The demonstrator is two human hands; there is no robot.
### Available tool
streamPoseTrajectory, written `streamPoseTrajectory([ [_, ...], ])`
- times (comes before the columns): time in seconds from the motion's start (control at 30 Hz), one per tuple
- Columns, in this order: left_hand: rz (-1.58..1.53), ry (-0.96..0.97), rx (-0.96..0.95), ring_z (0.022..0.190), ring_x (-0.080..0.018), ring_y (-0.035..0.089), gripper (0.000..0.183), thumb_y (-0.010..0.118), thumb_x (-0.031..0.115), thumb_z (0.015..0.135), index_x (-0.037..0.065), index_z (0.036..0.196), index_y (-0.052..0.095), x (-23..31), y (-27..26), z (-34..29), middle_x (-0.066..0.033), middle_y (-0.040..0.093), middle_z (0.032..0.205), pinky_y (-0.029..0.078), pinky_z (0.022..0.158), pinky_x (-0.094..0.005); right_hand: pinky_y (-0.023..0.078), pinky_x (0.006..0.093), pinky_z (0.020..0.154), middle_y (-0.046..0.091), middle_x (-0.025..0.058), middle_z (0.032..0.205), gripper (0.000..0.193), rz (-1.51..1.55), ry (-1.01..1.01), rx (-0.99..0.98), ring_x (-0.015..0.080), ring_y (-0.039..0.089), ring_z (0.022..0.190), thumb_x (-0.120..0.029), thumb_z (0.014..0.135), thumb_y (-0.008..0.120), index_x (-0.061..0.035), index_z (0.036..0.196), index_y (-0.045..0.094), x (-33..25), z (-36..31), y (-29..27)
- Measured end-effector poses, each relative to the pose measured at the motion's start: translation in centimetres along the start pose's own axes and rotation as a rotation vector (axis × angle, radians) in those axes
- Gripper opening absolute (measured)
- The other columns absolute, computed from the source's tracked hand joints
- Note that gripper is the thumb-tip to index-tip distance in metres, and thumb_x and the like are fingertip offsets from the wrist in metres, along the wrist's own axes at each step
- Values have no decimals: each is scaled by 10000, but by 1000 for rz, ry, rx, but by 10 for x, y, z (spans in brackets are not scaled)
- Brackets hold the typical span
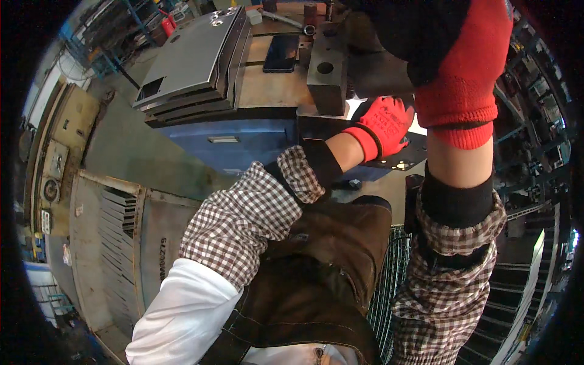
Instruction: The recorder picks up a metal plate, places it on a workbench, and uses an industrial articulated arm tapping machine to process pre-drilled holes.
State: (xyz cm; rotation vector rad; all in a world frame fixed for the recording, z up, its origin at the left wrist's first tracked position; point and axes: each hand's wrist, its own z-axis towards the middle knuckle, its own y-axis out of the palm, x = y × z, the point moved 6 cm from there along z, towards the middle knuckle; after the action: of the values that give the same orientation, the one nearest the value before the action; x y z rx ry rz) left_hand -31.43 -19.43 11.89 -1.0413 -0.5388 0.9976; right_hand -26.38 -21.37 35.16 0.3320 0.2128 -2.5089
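My left hand, in a red glove with black parts, is closed at a dark sheet-metal panel with punched holes. Its fingers are bent at the panel, their tips partly hidden. High at the upper right and close to the camera is my right hand, in a red and black glove. Its fingers run into the dark top of the view, so what they hold, if anything, does not show. A steel block with round holes stands just left of my left hand.
Stacked sheet-metal panels overhang the left of the bench. A black phone and a wrench lie on it. Below is a blue drawer cabinet. A slotted metal cabinet stands left, wire racks right.
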Motion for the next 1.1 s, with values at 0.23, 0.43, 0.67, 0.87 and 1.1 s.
streamPoseTrajectory([
  [0.23,-62,-4,-8,1006,-324,625,576,703,485,814,47,1174,605,-4,7,-1,-173,629,1079,456,839,-469,578,293,719,616,132,1278,468,239,48,-30,206,663,979,-191,1027,545,-41,1465,477,5,0,7],
  [0.43,-19,-31,-89,1061,-316,608,563,683,508,823,37,1131,664,-4,11,2,-172,624,1098,455,850,-476,587,303,682,617,134,1243,491,303,42,-53,213,655,937,-273,1051,506,-37,1479,449,14,-2,5],
  [0.67,-26,-17,-78,1101,-317,596,589,677,511,830,26,1164,653,-4,22,4,-180,623,1128,461,895,-483,592,327,725,600,151,1267,527,779,171,-32,235,652,990,-363,1067,447,-25,1471,460,28,-5,10],
  [0.87,-161,-23,-103,1057,-353,630,571,699,473,821,29,1172,620,-8,15,7,-191,643,1102,491,875,-477,578,335,762,612,143,1261,516,130,51,35,233,650,1009,-369,1067,440,-25,1449,482,10,-12,-5],
  [1.1,-156,-36,11,1047,-364,638,552,712,460,805,31,1137,609,-12,17,-1,-209,654,1074,503,869,-483,563,345,805,625,133,1255,506,-53,17,60,232,647,1032,-376,1067,433,-25,1424,508,10,-15,-4],
])
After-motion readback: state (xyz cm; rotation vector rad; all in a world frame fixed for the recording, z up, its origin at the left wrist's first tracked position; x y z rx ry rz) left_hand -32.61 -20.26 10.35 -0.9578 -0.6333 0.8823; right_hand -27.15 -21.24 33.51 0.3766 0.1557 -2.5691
